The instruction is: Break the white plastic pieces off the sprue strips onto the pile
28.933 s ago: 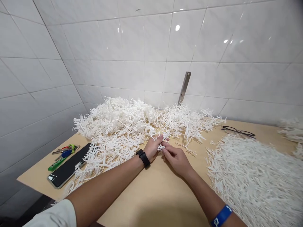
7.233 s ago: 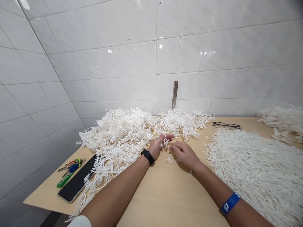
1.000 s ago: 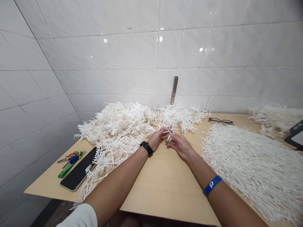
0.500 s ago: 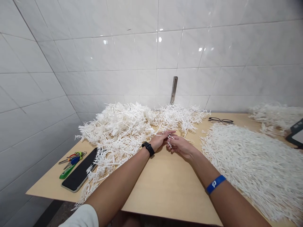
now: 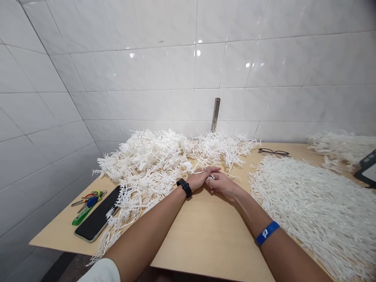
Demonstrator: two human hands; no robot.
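"Strands of thin, white, plastic-looking material (image 5: 210,177) have just slipped mostly out of view between the hands, haven't they?"

"Yes, the bare left hand (image 5: 198,179), with a black watch (image 5: 184,188) at its wrist, has come closer over the fingertips of the right hand (image 5: 225,186)."

"Is either one gripping?"

"The right is curled, thumb and fingers closed on the strands. The left's fingers reach out flat across; whether they pinch anything, I can't tell."

"So what does the change mean?"

"The strands look better enclosed, I'd say, but harder to check by eye. They're above the tan, smooth, wood-like tabletop (image 5: 202,239), between a tangled heap of white branching pieces (image 5: 152,154) and a broad, flatter pile of short white strips (image 5: 317,207)."
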